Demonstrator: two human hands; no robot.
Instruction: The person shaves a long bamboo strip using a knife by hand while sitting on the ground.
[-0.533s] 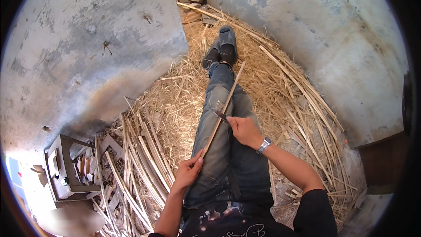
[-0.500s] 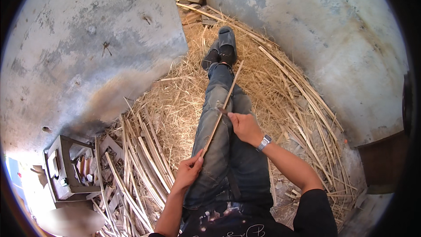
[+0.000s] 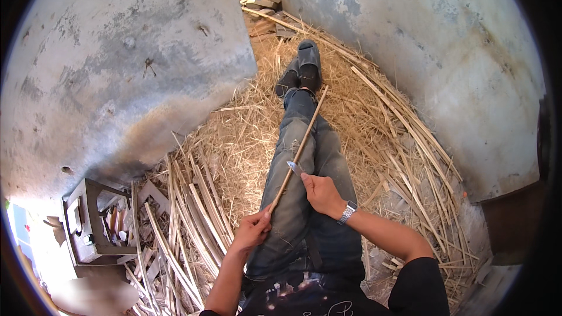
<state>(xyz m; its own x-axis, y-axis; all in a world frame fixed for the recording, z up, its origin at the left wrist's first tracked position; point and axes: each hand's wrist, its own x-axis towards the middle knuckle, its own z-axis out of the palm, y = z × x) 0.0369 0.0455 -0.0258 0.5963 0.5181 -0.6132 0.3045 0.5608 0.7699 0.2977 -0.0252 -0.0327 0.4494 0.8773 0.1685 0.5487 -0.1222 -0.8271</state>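
Observation:
Across my outstretched legs (image 3: 293, 140) lies a long, thin wooden strip (image 3: 305, 136), slanting from my left hand up toward my feet. My left hand (image 3: 253, 229) pinches its near end above my thigh. A small knife (image 3: 294, 167) with a short, shiny blade is closed in my right hand (image 3: 322, 193), which wears a metal watch at the wrist. The blade lies across the strip around its middle and appears to touch it. My right fingers hide the handle.
Pale shavings (image 3: 231, 140) cover the floor around my legs. Long strips (image 3: 196, 216) are heaped at left, and more strips (image 3: 410, 123) run along the right wall. A box-like frame (image 3: 96, 222) holding scraps stands at lower left. Bricks (image 3: 269, 3) lie by the bright gap.
The knife and my right hand have moved down along the strip, nearer to me. Its blade now shows bright, and the strip looks darker, as if turned. My left hand keeps its hold.

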